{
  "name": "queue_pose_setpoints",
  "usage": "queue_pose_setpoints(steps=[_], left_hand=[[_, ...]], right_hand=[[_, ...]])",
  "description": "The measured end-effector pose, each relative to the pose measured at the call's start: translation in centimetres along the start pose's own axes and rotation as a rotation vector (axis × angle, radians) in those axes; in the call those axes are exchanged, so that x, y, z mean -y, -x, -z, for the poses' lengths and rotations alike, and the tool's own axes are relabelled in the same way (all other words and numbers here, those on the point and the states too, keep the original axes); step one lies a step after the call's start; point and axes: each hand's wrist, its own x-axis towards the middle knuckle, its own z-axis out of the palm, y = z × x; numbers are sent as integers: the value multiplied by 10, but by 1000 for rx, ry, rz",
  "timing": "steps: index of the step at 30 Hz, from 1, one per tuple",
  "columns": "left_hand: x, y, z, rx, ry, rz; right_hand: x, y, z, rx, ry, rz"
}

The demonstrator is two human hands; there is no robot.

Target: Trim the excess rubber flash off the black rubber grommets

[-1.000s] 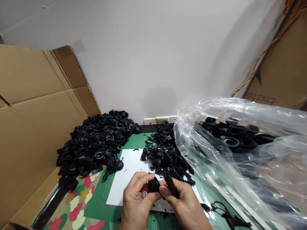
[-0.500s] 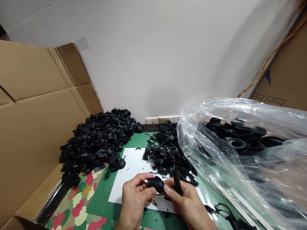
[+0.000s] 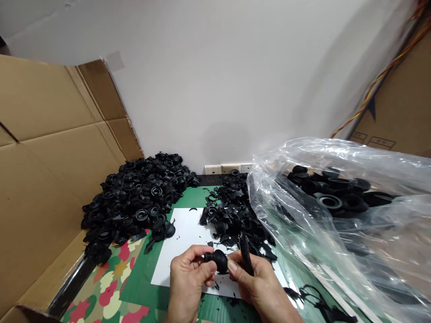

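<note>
A ribbed black rubber part (image 3: 218, 261) is held over the white sheet (image 3: 182, 251), near its front edge. My left hand (image 3: 191, 273) grips the part's left end between thumb and fingers. At its right side, the thumb and fingertips of my right hand (image 3: 254, 278) press against it. A dark pen-like tool (image 3: 245, 253) stands up out of my right hand, its lower end hidden in the grip. Black scraps (image 3: 235, 211) lie just beyond my hands, and small bits dot the sheet.
A heap of black rubber parts (image 3: 134, 197) rises at the left, beside a cardboard box wall (image 3: 57, 134). On the right, a clear plastic bag (image 3: 303, 152) holds more black parts. Wall sockets (image 3: 227, 169) sit low on the back wall. Black strips (image 3: 313, 298) lie at the right front.
The rubber part has turned slightly in my fingers, showing more of its rounded end. Both hands have shifted a little to the left.
</note>
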Motion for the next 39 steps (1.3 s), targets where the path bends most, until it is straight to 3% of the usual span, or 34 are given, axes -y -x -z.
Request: queue_pose_setpoints(steps=[3, 8, 10, 16, 18, 22, 25, 28, 34, 39], left_hand=[[0, -1, -1, -5, -66, -20], [-1, -2, 0, -28, -186, -87], [0, -2, 1, -17, -195, -82], [-2, 2, -1, 14, -255, -137], [-2, 3, -1, 22, -289, -177], [1, 3, 1, 38, -387, -243], [6, 3, 3, 60, -428, -254], [9, 3, 3, 92, -449, -239], [9, 5, 2, 128, -502, -248], [10, 6, 2, 135, -529, -265]], right_hand=[[-1, 0, 0, -24, 70, 46], [7, 3, 17, -286, 293, 177], [15, 7, 27, -328, 316, 212], [34, 22, 40, -344, 410, 397], [34, 24, 40, -328, 367, 314], [28, 20, 38, -176, 115, 70], [26, 19, 32, -112, -25, 53], [26, 20, 24, -120, 5, 140], [19, 18, 23, -56, 371, 576], [4, 15, 23, -145, 318, 587]])
